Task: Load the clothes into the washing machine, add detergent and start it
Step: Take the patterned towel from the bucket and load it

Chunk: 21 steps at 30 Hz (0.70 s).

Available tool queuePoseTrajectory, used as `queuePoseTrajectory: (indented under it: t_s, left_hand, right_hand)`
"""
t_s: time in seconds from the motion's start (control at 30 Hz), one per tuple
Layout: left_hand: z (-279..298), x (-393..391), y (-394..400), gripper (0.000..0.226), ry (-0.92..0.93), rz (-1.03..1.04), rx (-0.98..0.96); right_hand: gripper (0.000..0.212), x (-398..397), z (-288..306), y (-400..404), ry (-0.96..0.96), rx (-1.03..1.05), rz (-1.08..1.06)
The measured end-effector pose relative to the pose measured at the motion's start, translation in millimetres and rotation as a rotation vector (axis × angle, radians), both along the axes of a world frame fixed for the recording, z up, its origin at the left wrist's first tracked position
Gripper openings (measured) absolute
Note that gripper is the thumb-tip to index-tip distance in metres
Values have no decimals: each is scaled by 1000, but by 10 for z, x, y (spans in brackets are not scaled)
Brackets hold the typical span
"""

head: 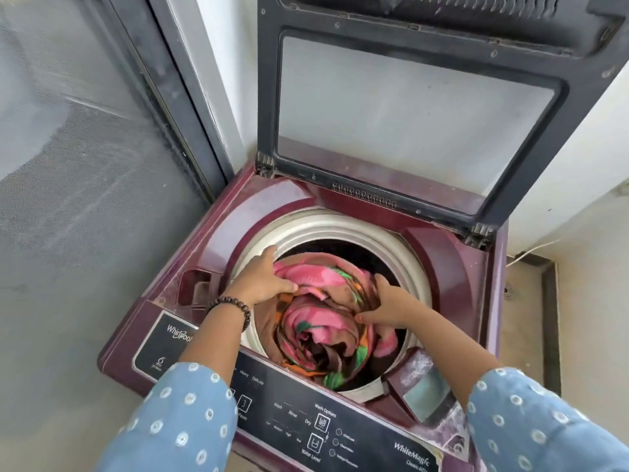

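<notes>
**Loading stage: fabric bundle in drum mouth, both hands engaged**

The washing machine [452, 267], a maroon top-loader, stands in a corner with its lid [418, 107] raised upright at the back. The control panel [306, 413] runs along the near edge, partly covered by the person's forearms.

The drum [326, 229] is open and appears close to full. It holds the clothes [323, 321], a bulky pink, brown, green and orange patterned bundle, twisted and folded, whose top sits near the level of the drum's rim. A dark gap remains on the far side of the drum.

Handling judgement: the fabric looks soft, limp and fairly thick, likely moderate in weight and not fragile. It should compress readily and will not slip from a grip. The raised folds at the top offer the best purchase; pressing flat on the crown should seat it lower.

A recessed compartment [197, 284] at the machine's left shows no visible contents. A dispenser tray [422, 386] at the near right corner carries whitish residue. No detergent container is in view.

The left hand [262, 277] lies on the bundle's far-left edge, fingers [286, 286] spread and pressing into the cloth against the rim. The right hand [388, 306] bears on the right side, its fingers curled into a fold, gripping it. A beaded bracelet [231, 306] sits on the left wrist.
</notes>
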<state>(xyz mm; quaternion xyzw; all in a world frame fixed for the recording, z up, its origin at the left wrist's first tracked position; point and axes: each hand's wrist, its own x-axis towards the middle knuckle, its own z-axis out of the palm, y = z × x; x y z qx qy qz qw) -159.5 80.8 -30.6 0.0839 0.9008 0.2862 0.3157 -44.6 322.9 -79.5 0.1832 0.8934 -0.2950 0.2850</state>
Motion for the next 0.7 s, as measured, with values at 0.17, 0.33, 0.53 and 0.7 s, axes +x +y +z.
queuePoseTrajectory:
  t_s: [0.17,0.33,0.53,0.7]
  left_hand:
    - [-84,159,117,93,8,-64,13]
    - [-165,314,235,84,42,-169,-13]
    - [-334,351,442,83,-51,-393,-254]
    - [-570,216,600,85,-90,-453,-318]
  right_hand:
    - [100,-59,-35,-146,111,21,47]
    - [86,-69,-29,-230,176,27,63]
    - [73,-24,-192,-484,208,84,174]
    - [67,-153,-390,-374,106,156,169]
